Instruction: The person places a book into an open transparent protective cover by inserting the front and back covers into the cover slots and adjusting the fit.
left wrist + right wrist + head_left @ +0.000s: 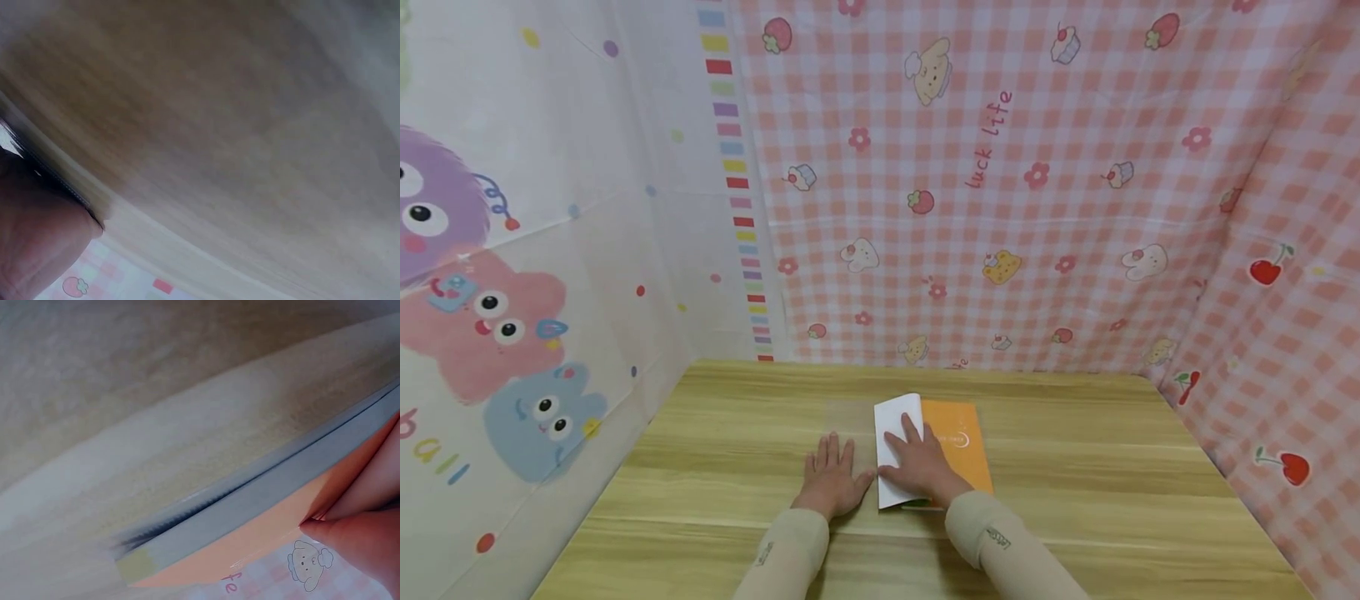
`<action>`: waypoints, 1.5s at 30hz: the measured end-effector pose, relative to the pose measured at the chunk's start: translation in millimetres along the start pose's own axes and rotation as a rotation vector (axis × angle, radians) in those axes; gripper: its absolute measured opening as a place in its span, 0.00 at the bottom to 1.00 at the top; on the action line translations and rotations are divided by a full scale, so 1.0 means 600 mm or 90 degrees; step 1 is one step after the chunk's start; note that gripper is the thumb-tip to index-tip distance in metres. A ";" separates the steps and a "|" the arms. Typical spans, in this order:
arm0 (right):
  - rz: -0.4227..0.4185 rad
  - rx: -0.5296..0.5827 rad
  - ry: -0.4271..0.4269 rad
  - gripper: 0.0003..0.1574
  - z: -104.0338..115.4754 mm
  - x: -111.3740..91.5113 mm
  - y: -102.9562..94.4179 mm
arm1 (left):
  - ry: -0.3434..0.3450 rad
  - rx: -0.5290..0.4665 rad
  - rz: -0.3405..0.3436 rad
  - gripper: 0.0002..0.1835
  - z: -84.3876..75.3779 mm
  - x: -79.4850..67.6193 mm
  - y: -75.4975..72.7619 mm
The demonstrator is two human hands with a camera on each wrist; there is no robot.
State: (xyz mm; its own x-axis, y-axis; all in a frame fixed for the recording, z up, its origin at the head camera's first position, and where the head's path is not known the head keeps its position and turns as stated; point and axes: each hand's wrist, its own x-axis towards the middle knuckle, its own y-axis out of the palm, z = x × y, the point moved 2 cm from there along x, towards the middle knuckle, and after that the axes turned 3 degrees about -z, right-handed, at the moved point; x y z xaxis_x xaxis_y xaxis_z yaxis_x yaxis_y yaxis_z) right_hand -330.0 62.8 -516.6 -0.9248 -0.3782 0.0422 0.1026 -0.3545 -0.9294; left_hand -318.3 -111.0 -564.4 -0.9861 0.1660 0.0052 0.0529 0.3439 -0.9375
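An orange booklet [973, 450] lies on the table in the head view, a white leaf or inner cover [891, 415] turned over its left part. On this white part rests my right hand [919, 462], fingers spread and straight. Flat on the wood just left of the booklet is my left hand [832, 483], its thumb close to the white edge; whether they touch I cannot tell. The right wrist view shows the booklet's orange face [250, 545] and pale border from the side, with part of the hand at right. Only a piece of the left hand [44, 234] shows in the left wrist view.
The wood-grain table [1097, 483] reaches back to a pink checked cloth [970, 250] hung behind it. A white cloth with cartoon figures [655, 208] hangs on the left. More checked cloth with cherries [1285, 358] borders the right side.
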 end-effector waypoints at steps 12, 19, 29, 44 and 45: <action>0.000 -0.016 0.033 0.39 0.006 0.005 0.000 | 0.001 -0.014 0.001 0.35 0.003 0.006 0.004; 0.009 -0.027 0.048 0.40 0.010 0.008 0.000 | -0.003 -0.025 0.010 0.34 -0.005 -0.001 -0.008; 0.003 -0.045 0.058 0.40 0.017 0.017 0.009 | 0.007 -0.031 0.004 0.33 -0.002 -0.002 -0.010; -0.027 -0.087 0.014 0.29 0.017 0.018 0.021 | -0.015 -0.045 0.024 0.44 -0.003 -0.008 -0.018; -0.033 -0.083 -0.003 0.29 0.014 0.016 0.020 | -0.018 -0.049 0.029 0.44 -0.007 -0.011 -0.024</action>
State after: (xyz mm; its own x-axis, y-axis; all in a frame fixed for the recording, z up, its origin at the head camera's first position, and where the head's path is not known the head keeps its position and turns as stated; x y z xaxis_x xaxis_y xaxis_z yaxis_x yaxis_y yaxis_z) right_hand -334.6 47.8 -524.4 -0.9256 -0.3668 0.0934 0.0055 -0.2596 -0.9657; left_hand -311.9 -113.3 -549.6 -0.9864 0.1572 -0.0473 0.1084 0.4073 -0.9069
